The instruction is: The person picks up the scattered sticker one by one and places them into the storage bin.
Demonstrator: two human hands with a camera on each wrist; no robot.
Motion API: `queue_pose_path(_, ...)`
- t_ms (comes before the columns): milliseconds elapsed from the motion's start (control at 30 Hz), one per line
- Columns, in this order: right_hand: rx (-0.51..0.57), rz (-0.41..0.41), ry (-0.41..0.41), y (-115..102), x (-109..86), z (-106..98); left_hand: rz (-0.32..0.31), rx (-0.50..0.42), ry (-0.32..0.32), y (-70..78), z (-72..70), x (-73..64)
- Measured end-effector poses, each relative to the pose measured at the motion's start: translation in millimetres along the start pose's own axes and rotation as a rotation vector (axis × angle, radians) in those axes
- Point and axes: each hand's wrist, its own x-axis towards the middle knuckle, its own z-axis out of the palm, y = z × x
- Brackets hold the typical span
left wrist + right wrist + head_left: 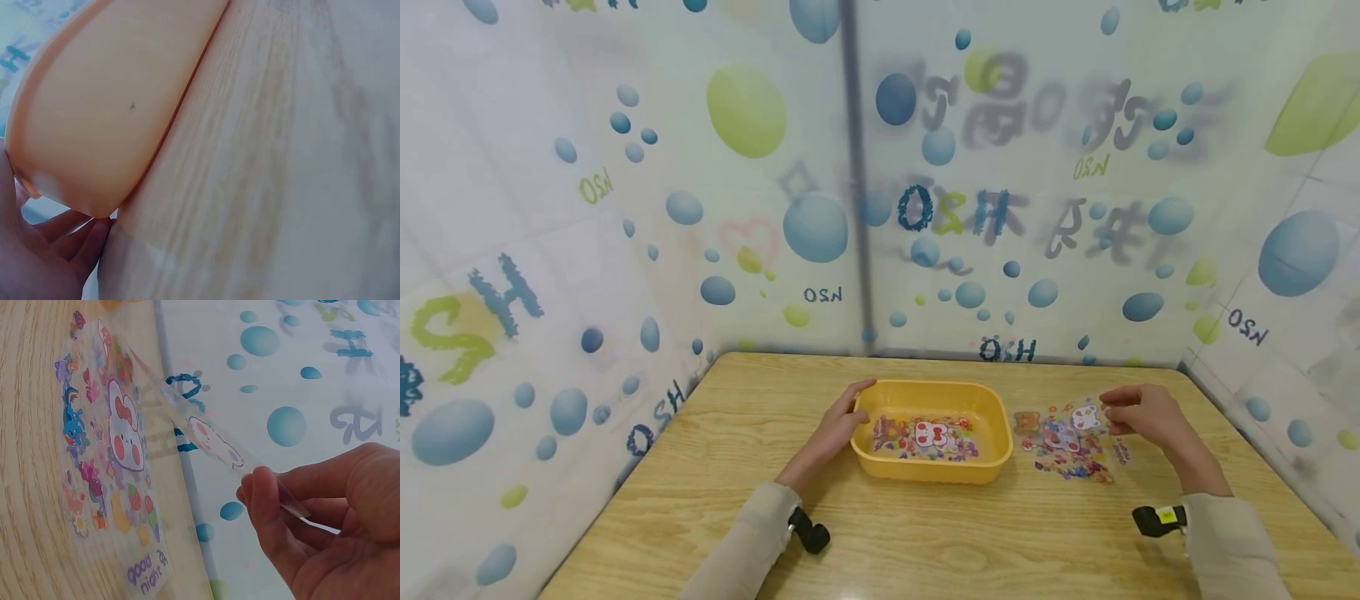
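Observation:
My left hand (pixel 841 421) grips the left end of a yellow plastic basin (pixel 932 472), thumb at the rim and fingers along the outside wall. In the left wrist view, those fingertips reach the lower edge of the basin (pixel 106 112). Inside the basin lies clear film printed with a white character wearing a red bow. My right hand (pixel 1150 412) pinches a corner of a clear sticker sheet (pixel 215 444) between thumb and fingers, raised at a slant. Beneath it on the table lies another clear sticker sheet (pixel 94 450) with a bunny face, small colourful figures and "good night" lettering.
The wood-grain table (pixel 1000 533) ends at a curtain (pixel 925 275) with blue and green dots and H2O lettering, which surrounds it at the back and sides. Each wrist wears a small black camera (pixel 810 532).

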Motion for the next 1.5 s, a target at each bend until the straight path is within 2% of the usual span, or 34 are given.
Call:
queue_pose_path(367, 0.016, -0.013, 0.014, -4, -1.2, -2, 0.011, -0.011, 0.003, -0.2, 0.3, 0.2)
queue_pose_path(667, 0.006, -0.015, 0.064, -7, -4.6, -5, 0.004, -0.034, 0.012, 2.4, 1.4, -2.1)
queue_pose_path(1000, 0.045, -0.074, 0.109, -12, -7.9, -10, 0.007, -0.026, -0.005, 2.0, 0.1, -1.5)
queue_pose_path(1500, 0.036, -0.107, 0.127, -30, -11.4, -9, 0.009, -0.024, 0.005, 1.4, 0.0, -1.7)
